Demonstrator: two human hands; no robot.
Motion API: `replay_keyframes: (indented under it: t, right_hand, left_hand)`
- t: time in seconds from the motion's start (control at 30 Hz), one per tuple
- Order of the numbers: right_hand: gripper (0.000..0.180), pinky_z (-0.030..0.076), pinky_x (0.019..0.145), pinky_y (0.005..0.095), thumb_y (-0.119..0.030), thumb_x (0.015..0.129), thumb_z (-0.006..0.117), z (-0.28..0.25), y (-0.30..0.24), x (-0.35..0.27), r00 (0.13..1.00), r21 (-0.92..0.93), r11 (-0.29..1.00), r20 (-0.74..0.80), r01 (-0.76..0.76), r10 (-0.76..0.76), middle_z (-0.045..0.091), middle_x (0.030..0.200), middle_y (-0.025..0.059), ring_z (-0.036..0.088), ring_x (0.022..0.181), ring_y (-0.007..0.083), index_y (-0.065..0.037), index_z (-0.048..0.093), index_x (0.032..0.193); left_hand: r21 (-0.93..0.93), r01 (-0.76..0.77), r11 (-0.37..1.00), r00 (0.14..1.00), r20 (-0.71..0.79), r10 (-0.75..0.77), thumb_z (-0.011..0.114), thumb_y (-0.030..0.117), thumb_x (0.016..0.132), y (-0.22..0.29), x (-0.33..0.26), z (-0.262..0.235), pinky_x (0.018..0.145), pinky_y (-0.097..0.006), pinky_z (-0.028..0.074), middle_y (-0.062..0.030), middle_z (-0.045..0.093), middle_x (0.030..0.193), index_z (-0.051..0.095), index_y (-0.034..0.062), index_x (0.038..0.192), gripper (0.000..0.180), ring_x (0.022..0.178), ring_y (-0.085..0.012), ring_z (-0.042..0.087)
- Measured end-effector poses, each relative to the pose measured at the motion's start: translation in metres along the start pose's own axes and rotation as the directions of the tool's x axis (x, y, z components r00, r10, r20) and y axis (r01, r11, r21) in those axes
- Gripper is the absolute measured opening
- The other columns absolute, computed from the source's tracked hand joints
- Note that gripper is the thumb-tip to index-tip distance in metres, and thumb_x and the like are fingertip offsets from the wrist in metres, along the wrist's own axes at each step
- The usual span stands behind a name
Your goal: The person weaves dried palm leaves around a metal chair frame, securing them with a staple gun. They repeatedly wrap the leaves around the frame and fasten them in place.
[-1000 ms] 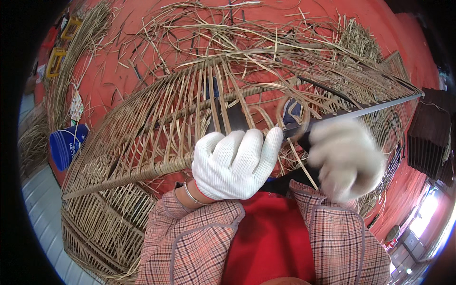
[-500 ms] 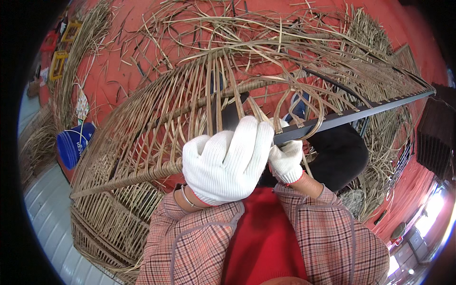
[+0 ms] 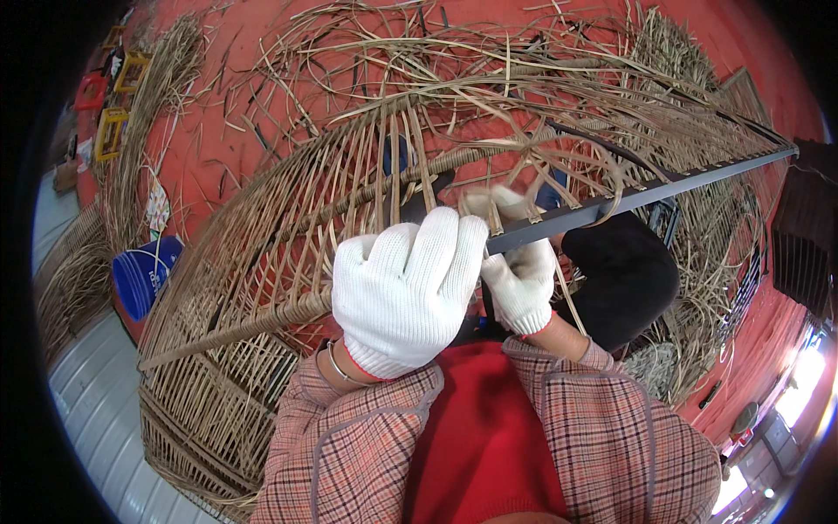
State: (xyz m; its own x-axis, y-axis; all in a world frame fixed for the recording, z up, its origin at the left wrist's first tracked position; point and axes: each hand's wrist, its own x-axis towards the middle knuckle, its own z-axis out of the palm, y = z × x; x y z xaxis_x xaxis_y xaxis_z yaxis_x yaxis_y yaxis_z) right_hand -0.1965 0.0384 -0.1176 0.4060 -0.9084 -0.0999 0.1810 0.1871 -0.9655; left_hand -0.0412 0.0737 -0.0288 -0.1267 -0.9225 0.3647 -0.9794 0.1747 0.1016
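Observation:
A large woven frame point(image 3: 349, 210) of brown rattan-like strips lies across my lap, with a flat dark metal bar point(image 3: 628, 196) along its right near edge. My left hand point(image 3: 401, 293), in a white knit glove, is closed over the near end of this bar, its fingers curled on the edge and the strips there. Just right of it, my gloved right hand point(image 3: 522, 279) reaches around the bar from below. Its thumb is under the bar, while its blurred fingers show beyond it near a strip point(image 3: 494, 220) looped over the bar. Several strip ends point(image 3: 534, 150) arch up nearby.
Loose strips point(image 3: 375, 52) litter the red floor point(image 3: 209, 131) ahead. Strip bundles point(image 3: 161, 96) lie at the left and right. A blue bucket point(image 3: 144, 275) and yellow crates point(image 3: 111, 133) stand at the left. A dark stacked object point(image 3: 801, 236) is at the far right.
My right hand's fingers have come up beyond the bar. The loop of strips by the bar has shifted up and right. My left hand keeps its hold, slightly further left.

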Motion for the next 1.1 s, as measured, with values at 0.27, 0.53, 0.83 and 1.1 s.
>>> replay_keyframes:
  t: [0.27, 0.53, 0.83, 1.1]
  right_hand:
    - [0.038, 0.049, 0.098, 0.031, -0.003, 0.095, 0.068, 0.006, 0.005, 0.012, 0.982, 0.054, 0.996, 0.17, 0.078, -0.086, 0.055, 0.141, 0.0143, 0.058, 0.122, 0.0181, 0.003, 0.054, 0.131]
    - [0.009, 0.054, 0.067, 0.0369, -0.009, 0.08, 0.077, -0.024, -0.038, 0.006, 0.907, -0.637, 0.65, 0.344, 0.416, -0.244, 0.07, 0.084, 0.0079, 0.069, 0.074, 0.0301, -0.008, 0.073, 0.088]
    - [0.029, 0.044, 0.05, 0.0322, -0.023, 0.065, 0.084, -0.03, -0.138, 0.021, 0.663, -0.651, 0.183, 0.642, 0.737, -0.385, 0.061, 0.072, -0.0008, 0.059, 0.056, 0.0165, -0.012, 0.071, 0.088]
    - [0.025, 0.049, 0.063, 0.0391, -0.028, 0.072, 0.083, 0.007, -0.126, 0.09, 0.699, -0.715, 0.056, 0.659, 0.697, -0.275, 0.065, 0.078, 0.0041, 0.063, 0.069, 0.0285, -0.012, 0.069, 0.084]
  left_hand:
    - [-0.035, 0.023, 0.999, 1.0, 0.022, -0.023, 0.067, 0.024, 0.074, -0.001, -0.002, -0.001, 0.067, -0.035, 0.042, -0.0027, 0.066, 0.107, 0.07, 0.0065, 0.116, 0.046, 0.075, -0.0163, 0.06]
    - [-0.017, 0.005, 1.0, 1.0, -0.015, -0.005, 0.068, 0.025, 0.074, -0.003, -0.003, 0.001, 0.066, -0.033, 0.041, -0.0016, 0.066, 0.107, 0.07, 0.0075, 0.115, 0.045, 0.075, -0.0151, 0.06]
    - [-0.211, -0.073, 0.975, 0.969, -0.247, 0.019, 0.07, 0.019, 0.078, -0.01, -0.023, 0.009, 0.061, -0.038, 0.051, -0.0114, 0.065, 0.105, 0.07, 0.0086, 0.11, 0.033, 0.082, -0.0265, 0.065]
    - [-0.19, -0.109, 0.976, 0.942, -0.334, 0.04, 0.073, 0.016, 0.077, -0.008, -0.034, 0.013, 0.07, -0.037, 0.049, -0.0046, 0.064, 0.109, 0.066, 0.0173, 0.102, 0.026, 0.094, -0.023, 0.064]
